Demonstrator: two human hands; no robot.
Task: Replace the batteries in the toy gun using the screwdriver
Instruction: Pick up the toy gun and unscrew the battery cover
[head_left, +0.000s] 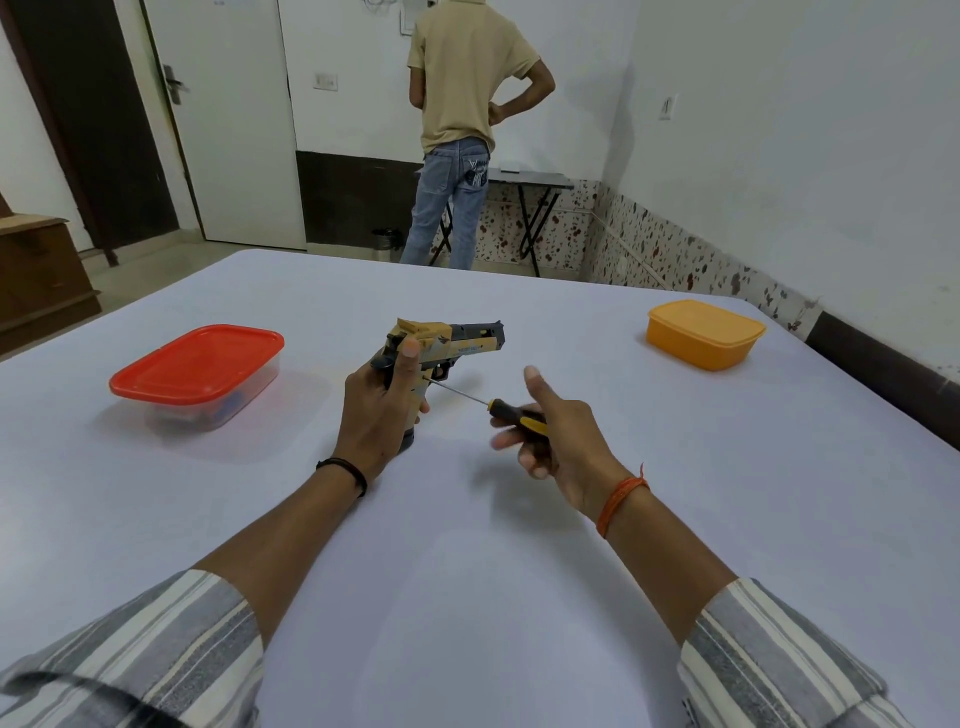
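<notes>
A tan and dark grey toy gun (457, 340) is held above the table, barrel pointing right. My left hand (382, 405) grips its handle, thumb up along the rear. My right hand (558, 426) holds the black and yellow handle of a screwdriver (511, 413), thumb raised and fingers loosely curled under it. The thin metal shaft runs up and left, and its tip touches the gun's grip just below the trigger.
A clear box with a red lid (200, 364) stands at the left of the white table (467, 571). An orange lidded box (704, 332) stands at the right. A person (462, 130) stands beyond the table, back turned, by a small folding table (535, 182).
</notes>
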